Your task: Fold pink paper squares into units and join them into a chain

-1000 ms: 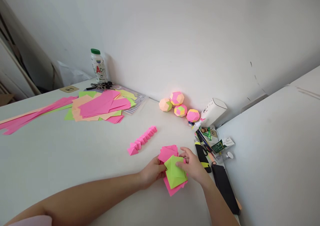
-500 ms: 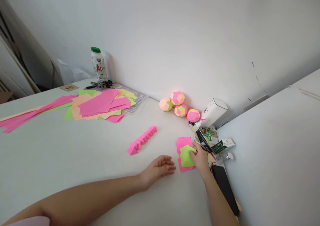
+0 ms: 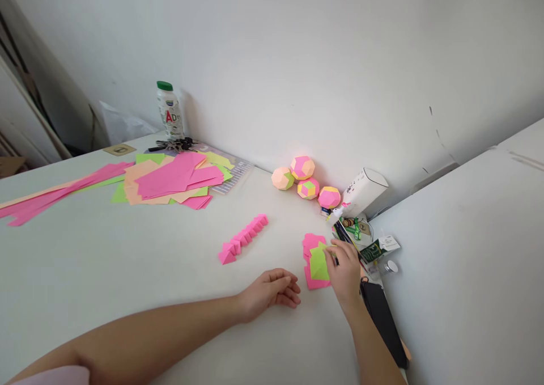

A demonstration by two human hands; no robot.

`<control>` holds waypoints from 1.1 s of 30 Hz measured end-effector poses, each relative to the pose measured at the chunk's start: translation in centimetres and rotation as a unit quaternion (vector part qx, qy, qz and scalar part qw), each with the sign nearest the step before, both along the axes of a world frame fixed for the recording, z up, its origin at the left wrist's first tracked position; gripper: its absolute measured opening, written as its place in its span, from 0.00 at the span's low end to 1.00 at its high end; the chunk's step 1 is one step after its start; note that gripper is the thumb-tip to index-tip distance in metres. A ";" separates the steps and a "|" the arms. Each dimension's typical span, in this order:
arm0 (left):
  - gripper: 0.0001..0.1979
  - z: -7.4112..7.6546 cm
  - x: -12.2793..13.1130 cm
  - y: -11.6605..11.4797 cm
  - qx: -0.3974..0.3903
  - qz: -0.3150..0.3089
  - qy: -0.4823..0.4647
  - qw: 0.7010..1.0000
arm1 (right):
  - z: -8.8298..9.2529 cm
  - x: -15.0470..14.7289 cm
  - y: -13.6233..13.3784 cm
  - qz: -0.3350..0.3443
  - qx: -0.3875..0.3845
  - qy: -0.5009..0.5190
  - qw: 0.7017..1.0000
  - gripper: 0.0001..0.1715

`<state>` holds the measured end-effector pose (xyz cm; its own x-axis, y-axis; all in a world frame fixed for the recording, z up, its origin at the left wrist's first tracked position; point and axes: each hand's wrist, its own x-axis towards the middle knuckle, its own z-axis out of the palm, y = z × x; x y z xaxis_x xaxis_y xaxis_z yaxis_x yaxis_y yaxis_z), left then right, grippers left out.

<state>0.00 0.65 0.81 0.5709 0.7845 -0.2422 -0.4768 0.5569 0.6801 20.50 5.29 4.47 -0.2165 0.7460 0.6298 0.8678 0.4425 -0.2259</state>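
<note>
My left hand (image 3: 274, 290) rests on the table with its fingers loosely curled and apart, holding nothing. To the right, the fingers of my right hand (image 3: 343, 269) are bent over the right edge of the green paper pieces (image 3: 318, 265); whether they grip a piece is hidden. Beneath the green lie flat pink paper pieces (image 3: 312, 280). A row of folded pink paper shapes (image 3: 243, 238) stands beyond my left hand.
Four faceted paper balls, one pink and yellow (image 3: 302, 168), sit by the wall. Coloured sheets (image 3: 170, 178), keys (image 3: 176, 144) and a green-capped bottle (image 3: 170, 113) are at the back left. Pens, a white box (image 3: 364, 192) and a black case (image 3: 383, 321) line the right edge.
My right hand has shifted slightly right, its fingers now more bent over the green paper's edge. The left hand's fingers have turned and curled a little more.
</note>
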 end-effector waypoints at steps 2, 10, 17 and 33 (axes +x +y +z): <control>0.17 0.2 0.0 0.0 -0.008 -0.009 -0.024 1.000 | 0.8 -1.5 -1.6 0.070 -0.007 0.004 0.998 0.09; 0.15 0.0 0.1 -0.2 0.026 -0.025 0.002 0.999 | -3.0 -4.4 -8.5 0.175 -0.051 0.054 0.982 0.10; 0.19 0.2 -0.2 -0.7 0.110 -0.089 0.073 0.987 | -3.9 -3.4 -8.4 0.159 -0.244 0.325 0.900 0.06; 0.19 0.4 -0.3 -1.5 0.147 -0.086 0.192 0.967 | -3.9 -3.2 -8.3 0.142 -0.290 0.375 0.869 0.05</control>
<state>-0.29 -0.84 1.21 0.6107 0.7537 -0.2431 -0.0756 0.3610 0.9295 17.28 -2.97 0.53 -0.1353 0.9684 0.2095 0.2541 0.2382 -0.9374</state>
